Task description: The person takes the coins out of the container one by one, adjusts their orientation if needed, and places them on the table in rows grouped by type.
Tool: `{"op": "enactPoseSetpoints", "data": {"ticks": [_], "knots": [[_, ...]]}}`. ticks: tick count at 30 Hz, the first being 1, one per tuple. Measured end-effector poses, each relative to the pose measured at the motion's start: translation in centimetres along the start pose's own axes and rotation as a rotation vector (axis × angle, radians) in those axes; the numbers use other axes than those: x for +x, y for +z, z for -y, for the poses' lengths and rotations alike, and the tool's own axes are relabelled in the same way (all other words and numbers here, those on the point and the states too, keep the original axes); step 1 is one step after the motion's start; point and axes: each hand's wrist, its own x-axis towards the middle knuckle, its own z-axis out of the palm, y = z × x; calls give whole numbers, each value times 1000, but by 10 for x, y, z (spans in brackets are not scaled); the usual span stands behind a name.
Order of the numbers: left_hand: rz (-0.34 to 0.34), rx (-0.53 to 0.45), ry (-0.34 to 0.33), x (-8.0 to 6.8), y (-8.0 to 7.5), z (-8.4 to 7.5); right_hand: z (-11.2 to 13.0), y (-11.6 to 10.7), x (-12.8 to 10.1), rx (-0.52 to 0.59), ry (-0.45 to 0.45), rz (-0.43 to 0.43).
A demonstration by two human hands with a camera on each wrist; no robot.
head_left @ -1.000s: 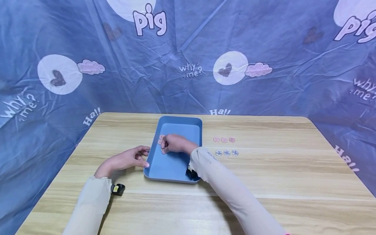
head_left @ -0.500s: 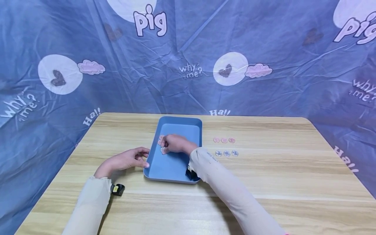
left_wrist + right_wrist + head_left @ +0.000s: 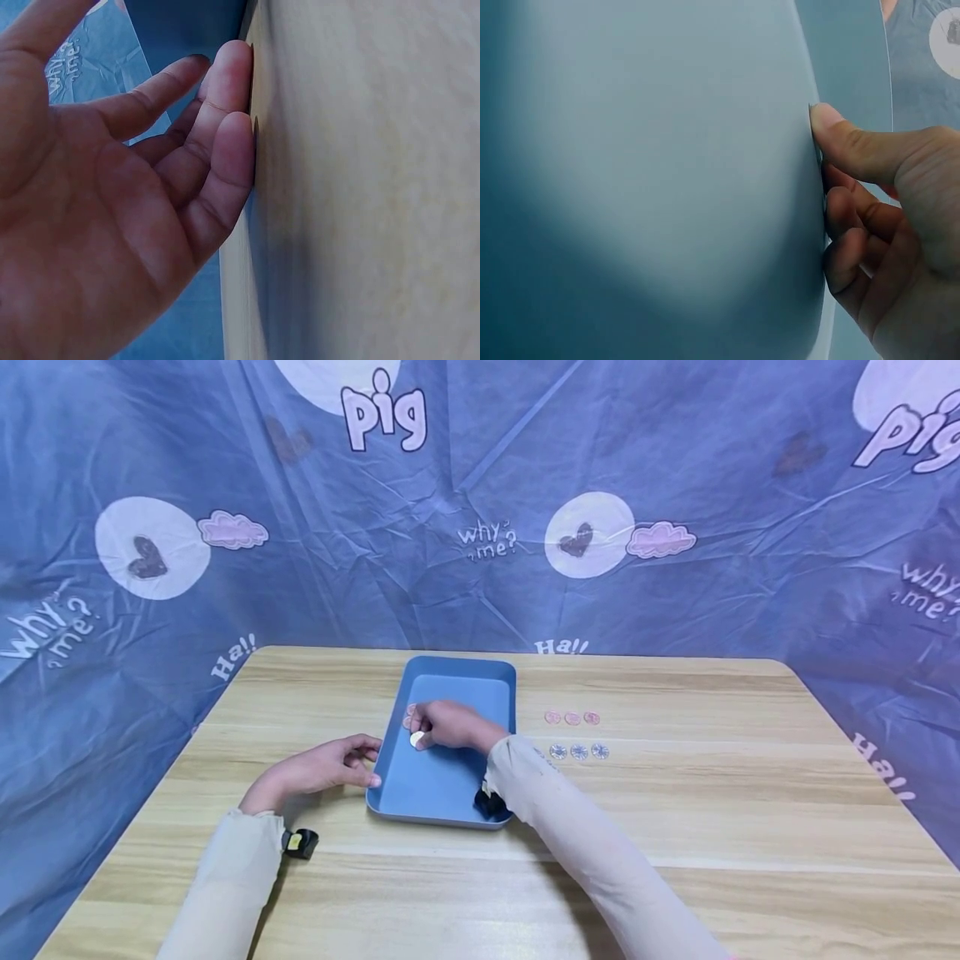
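Inside the blue tray [image 3: 450, 789], my right hand [image 3: 448, 725] pinches a silver coin [image 3: 417, 739] near the left wall. That coin is tilted and catches the light; in the right wrist view only its thin edge shows by the thumb [image 3: 851, 142]. Two copper-coloured coins [image 3: 408, 722] lie just beyond the fingertips, partly hidden by the hand. Against the tray's left side rests my left hand [image 3: 326, 766], thumb and fingers spread and touching the outer wall. The left wrist view shows its loosely bent fingers [image 3: 231, 150] touching the wooden table, holding nothing.
Right of the tray lie a row of copper-coloured coins [image 3: 572, 717] and a nearer row of silver coins [image 3: 579, 752], one partly behind the right sleeve [image 3: 585, 835]. A printed blue cloth [image 3: 480, 593] hangs behind the wooden table [image 3: 712, 810].
The silver coin under my right fingertips has tipped and moved slightly up, now showing a bright face. My left hand and the tray have stayed in place.
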Motion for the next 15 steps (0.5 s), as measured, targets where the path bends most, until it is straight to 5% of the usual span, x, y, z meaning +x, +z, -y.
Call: {"op": "enactPoseSetpoints", "data": {"ticks": [8, 15], "knots": [[9, -4, 16, 0, -1, 1, -2, -1, 1, 88, -40, 0], [6, -4, 17, 1, -1, 1, -3, -2, 0, 311, -40, 8]]}}
